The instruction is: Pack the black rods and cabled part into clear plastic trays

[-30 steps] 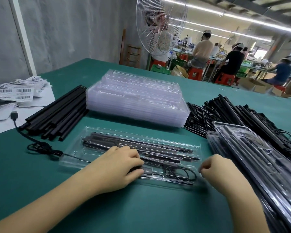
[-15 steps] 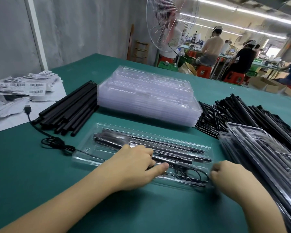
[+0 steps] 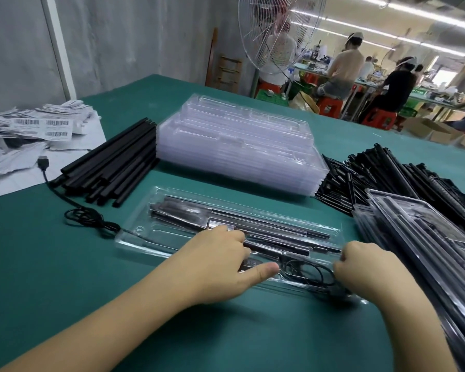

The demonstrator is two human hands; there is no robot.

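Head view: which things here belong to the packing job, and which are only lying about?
For the job: the tray being filled, the coiled cable in it, the loose black rods, the stack of empty trays, the filled trays at the right.

Lying about: the barcode labels, the fan, the cardboard boxes behind.

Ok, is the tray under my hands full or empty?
Loaded: black rods and a coiled cable lie inside the clear tray.
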